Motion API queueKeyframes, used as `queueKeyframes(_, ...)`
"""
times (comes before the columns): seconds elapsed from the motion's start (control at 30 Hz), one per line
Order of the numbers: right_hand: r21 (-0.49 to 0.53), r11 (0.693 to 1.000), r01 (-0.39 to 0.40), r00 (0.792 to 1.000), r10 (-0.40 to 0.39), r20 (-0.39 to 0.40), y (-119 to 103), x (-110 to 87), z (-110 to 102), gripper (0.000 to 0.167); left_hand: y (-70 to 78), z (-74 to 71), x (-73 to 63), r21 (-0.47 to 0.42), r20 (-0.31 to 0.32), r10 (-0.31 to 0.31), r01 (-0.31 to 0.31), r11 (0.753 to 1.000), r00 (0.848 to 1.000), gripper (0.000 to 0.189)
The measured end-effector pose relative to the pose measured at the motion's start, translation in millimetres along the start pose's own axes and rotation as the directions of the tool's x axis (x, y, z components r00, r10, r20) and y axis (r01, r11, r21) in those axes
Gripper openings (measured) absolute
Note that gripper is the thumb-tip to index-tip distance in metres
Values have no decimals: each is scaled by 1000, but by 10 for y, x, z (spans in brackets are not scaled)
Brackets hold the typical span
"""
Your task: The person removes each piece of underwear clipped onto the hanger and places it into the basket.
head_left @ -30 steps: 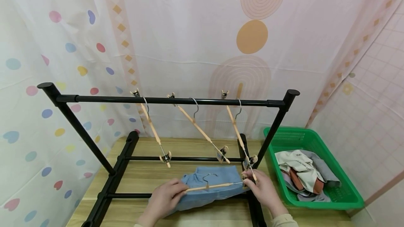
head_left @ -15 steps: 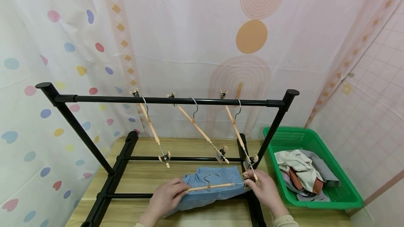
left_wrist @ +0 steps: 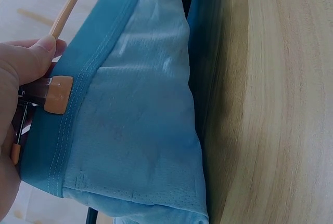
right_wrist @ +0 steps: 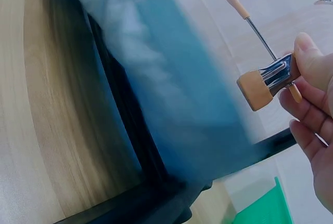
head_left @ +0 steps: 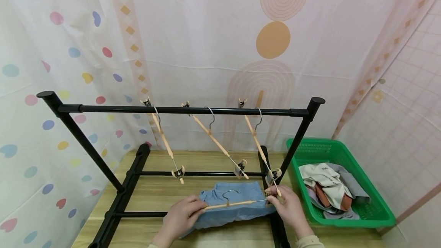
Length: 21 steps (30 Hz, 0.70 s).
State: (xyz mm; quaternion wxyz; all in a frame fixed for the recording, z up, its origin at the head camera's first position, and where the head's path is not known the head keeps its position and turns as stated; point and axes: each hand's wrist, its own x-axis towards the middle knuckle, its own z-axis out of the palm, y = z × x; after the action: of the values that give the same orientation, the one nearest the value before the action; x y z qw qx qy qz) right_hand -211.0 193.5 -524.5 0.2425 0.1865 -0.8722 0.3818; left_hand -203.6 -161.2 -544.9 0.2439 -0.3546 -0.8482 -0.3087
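Observation:
A wooden clip hanger [head_left: 234, 203] with a metal hook lies across a pair of folded blue pants [head_left: 237, 191]. My left hand [head_left: 184, 215] grips the hanger's left end. In the left wrist view, a left clip [left_wrist: 58, 95] bites the stitched waistband [left_wrist: 67, 104] beneath my fingers. At the other end, my right hand [head_left: 287, 206] pinches the hanger's right clip [right_wrist: 265, 83] between thumb and fingers. That clip appears beside the waistband in the right wrist view, where the pants [right_wrist: 171, 78] are blurred; I cannot tell whether cloth is in it.
A black rack [head_left: 182, 110] stands on the wooden table [head_left: 162, 194], with three bare clip hangers [head_left: 210, 133] on its top bar. The right one dangles close to my right hand. A green basket [head_left: 382, 209] with crumpled clothes [head_left: 327, 183] stands at right.
Both hands keep their holds on the hanger, which has shifted very slightly to the right. The lower right edge of the pants has moved a little. The head view has drifted slightly.

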Motion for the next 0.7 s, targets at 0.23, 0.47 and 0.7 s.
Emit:
queueKeyframes(0.23,0,999,34,999,-34,-11,25,-7,5,33,5,19,12,-20,-10,11,-11,1000,1000,23)
queueKeyframes(0.47,45,999,31,999,-31,12,20,-42,40,30,12,14,21,-10,-15,14,-14,1000,1000,22)
queueKeyframes(0.7,28,999,-35,999,34,33,-2,-47,53,32,14,14,4,-8,-30,26,-27,1000,999,24)
